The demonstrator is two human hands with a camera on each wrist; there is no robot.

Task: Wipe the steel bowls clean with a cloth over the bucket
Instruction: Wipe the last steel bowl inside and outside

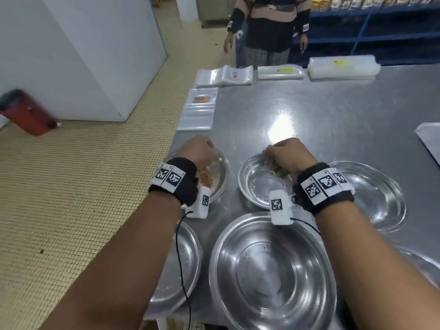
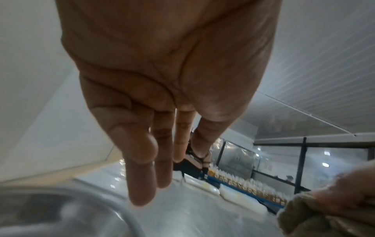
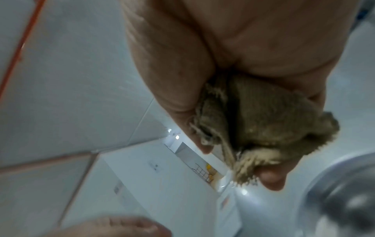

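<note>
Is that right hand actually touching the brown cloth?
Touching. The right wrist view shows the right hand with fingers curled round the bunched cloth, no gap between them.

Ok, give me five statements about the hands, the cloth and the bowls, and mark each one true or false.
1. The right hand grips a bunched brown cloth. True.
2. The left hand holds a cloth too. False: its fingers hang straight, holding nothing.
3. The bowl under the left hand holds brown scraps. True.
4. The big bowl nearest the camera is full of water. False: it looks empty.
5. Plastic bag stacks lie along the table's far edge. True.
</note>
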